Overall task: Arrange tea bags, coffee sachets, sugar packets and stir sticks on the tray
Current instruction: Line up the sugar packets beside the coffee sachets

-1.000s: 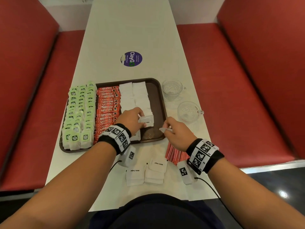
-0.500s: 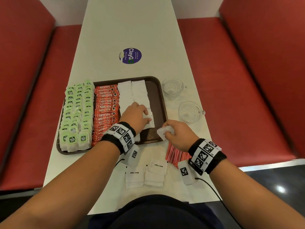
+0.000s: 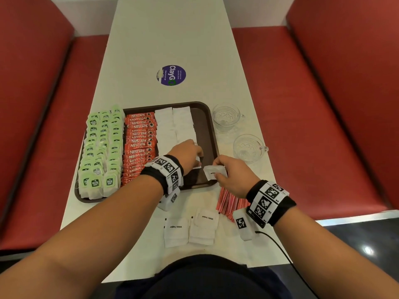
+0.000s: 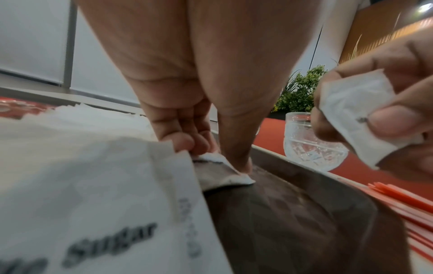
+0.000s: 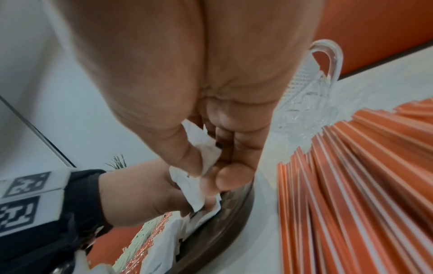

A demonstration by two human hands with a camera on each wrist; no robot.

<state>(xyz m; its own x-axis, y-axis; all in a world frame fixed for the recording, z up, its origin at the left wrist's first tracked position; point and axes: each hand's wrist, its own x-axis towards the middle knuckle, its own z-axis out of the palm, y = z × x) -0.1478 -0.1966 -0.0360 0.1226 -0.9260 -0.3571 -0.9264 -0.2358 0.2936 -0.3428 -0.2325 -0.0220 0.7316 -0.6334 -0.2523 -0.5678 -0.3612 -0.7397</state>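
On the tray [image 3: 212,134], toward its near right corner, you are working the sugar step: your left hand [image 3: 187,155] is pressing the nearest packet of the sugar packets [image 3: 174,126] down, fingertips [image 4: 185,143] bunched together and thumb pinning its corner to the tray floor. Your right hand [image 3: 232,176] is hovering just over the tray's near right rim, pinching one white sugar packet [image 3: 214,172] between thumb and fingers (label side up, the print partly covered).

The next move, as I judge it, is calling for you to lay that packet at the near end of the right-hand sugar column, overlapping the one you are holding flat.

What the tray is carrying:
- tea bags [image 3: 101,147] filling the left edge
- coffee sachets [image 3: 140,145] running down the middle
- two white columns of sugar right of them, with bare tray floor along the right edge

More sugar packets are waiting in the loose stacks [image 3: 190,229] at the table's near edge, and the stir sticks [image 3: 232,205] are lying fanned on the table off the tray's near right corner. Two glass cups [image 3: 237,132] (nothing visible inside) are standing along the table's right edge.
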